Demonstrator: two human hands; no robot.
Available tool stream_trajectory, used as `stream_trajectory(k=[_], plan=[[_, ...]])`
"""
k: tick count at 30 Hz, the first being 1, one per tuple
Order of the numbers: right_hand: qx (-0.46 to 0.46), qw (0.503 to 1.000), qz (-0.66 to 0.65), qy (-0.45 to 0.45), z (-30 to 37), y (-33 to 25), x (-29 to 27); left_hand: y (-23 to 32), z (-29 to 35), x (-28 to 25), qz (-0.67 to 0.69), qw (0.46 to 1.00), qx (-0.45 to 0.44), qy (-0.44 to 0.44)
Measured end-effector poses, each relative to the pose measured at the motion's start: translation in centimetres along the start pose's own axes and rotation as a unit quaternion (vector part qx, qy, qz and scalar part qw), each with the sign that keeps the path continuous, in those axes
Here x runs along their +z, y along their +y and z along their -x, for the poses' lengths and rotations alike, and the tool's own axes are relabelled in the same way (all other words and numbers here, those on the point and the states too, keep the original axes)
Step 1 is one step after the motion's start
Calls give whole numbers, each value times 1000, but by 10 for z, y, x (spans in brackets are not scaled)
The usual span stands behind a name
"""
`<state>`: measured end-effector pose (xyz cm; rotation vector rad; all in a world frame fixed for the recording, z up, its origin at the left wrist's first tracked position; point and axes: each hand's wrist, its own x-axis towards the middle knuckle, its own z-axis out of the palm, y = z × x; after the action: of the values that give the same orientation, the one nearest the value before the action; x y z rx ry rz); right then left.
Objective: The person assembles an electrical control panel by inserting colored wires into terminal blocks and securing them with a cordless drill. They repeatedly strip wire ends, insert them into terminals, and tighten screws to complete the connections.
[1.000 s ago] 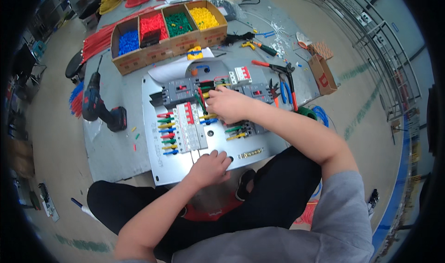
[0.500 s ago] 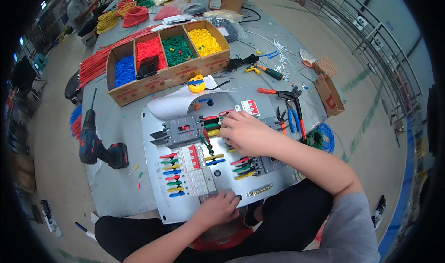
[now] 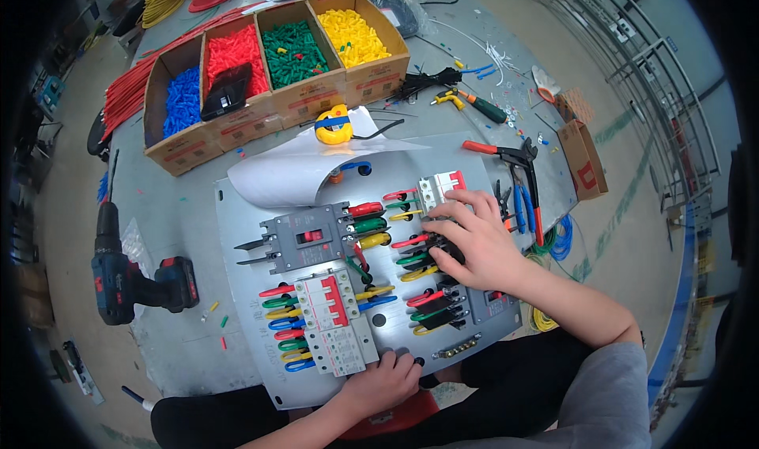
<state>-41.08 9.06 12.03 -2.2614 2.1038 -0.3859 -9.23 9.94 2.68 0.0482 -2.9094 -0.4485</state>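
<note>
A pale metal mounting plate (image 3: 395, 337) lies tilted before me, carrying circuit breakers and short coloured wires. At its near edge, my left hand (image 3: 386, 384) is closed over the rim, its thumb hidden. My right hand (image 3: 481, 242) spreads bent fingers over a dark breaker with red, green and yellow wires (image 3: 413, 261); the hand covers most of that breaker. Just beyond the fingers sits a small white breaker with red switches (image 3: 443, 190). To the left are a grey moulded-case breaker (image 3: 307, 237) and a white breaker row (image 3: 328, 315). Another grey breaker (image 3: 486, 305) lies below my right wrist.
A divided cardboard box (image 3: 273, 109) of blue, red, green and yellow sleeves stands behind. A cordless drill (image 3: 130, 279) lies left. A yellow tape measure (image 3: 334, 126) rests on curled paper (image 3: 273, 168). Red-handled cutters (image 3: 522, 160) and blue-handled pliers (image 3: 522, 204) lie right.
My right hand has shifted right, from the wire ends beside the left grey breaker to the dark breaker, with its fingers more spread. My left hand stays at the plate's near edge. The view has shifted.
</note>
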Motion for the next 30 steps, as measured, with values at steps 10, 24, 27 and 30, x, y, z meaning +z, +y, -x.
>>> stream_trajectory(k=[10, 24, 27, 30], plan=[[-12, 998, -25, 48, 4, 2, 5, 3, -2, -10, 28, 999, -15, -30], [-52, 991, 85, 90, 8, -20, 6, 14, 3, -4, 9, 999, -37, 4], [-40, 996, 73, 42, -1, -46, 11, 15, 7, -2, -17, 999, -43, 27], [31, 998, -15, -47, -6, -71, 10, 17, 5, 0, -26, 998, -31, 47]])
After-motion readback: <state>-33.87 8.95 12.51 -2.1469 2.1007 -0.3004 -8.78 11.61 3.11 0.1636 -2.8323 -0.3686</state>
